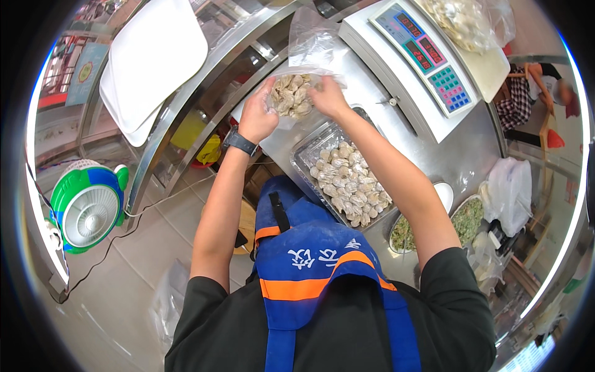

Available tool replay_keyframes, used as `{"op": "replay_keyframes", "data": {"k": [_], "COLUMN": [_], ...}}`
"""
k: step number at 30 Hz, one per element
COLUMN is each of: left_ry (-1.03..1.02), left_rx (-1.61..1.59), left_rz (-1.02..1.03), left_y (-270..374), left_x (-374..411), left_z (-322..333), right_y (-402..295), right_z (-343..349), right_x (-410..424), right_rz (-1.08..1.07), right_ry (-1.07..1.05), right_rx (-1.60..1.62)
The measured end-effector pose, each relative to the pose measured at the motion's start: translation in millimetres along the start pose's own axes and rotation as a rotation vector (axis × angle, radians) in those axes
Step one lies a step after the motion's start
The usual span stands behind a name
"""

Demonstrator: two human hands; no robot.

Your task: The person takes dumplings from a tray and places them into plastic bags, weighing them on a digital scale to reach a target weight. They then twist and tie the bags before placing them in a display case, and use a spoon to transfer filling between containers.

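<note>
Between my hands is a clear plastic bag (294,122) with many small pale-brown dumplings (292,95) in it. My left hand (258,114) grips the bag's left side, a dark watch on that wrist. On the opposite side, my right hand (328,96) closes on the bag's edge; its fingertips are partly hidden by the plastic. Just below the bag, on the steel worktop, a metal tray (302,171) holds more floured dumplings (351,183) in a dense layer. My right forearm passes over the tray's right part.
A digital scale (409,69) stands at the upper right, a filled bag (460,23) on its plate. Further clear bags (314,39) lie beyond my hands. Bowls of green filling (467,217) sit at the right. A fan (88,209) is at the left; people sit behind glass, far right.
</note>
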State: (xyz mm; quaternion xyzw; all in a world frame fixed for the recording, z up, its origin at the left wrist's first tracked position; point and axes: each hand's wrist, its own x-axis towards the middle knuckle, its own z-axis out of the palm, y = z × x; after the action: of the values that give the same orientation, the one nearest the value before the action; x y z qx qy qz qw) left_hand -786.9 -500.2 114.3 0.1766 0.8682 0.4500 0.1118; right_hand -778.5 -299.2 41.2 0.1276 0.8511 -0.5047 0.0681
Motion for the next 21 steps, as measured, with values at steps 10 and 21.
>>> {"op": "replay_keyframes", "data": {"k": [10,21], "left_ry": [-0.317,-0.633], "left_rx": [-0.464,-0.692], "left_rz": [-0.286,-0.098], "left_y": [49.5,213.7], "left_x": [12.4,48.2], "left_z": [-31.4,4.3], "right_y": [-59.7,-76.7], "right_z": [-77.9,-220.3], "right_x": [-42.7,-145.7], "right_rz": [-0.110,0.141], "right_ry": [-0.050,0.139], "right_rx": [-0.158,-0.607]}}
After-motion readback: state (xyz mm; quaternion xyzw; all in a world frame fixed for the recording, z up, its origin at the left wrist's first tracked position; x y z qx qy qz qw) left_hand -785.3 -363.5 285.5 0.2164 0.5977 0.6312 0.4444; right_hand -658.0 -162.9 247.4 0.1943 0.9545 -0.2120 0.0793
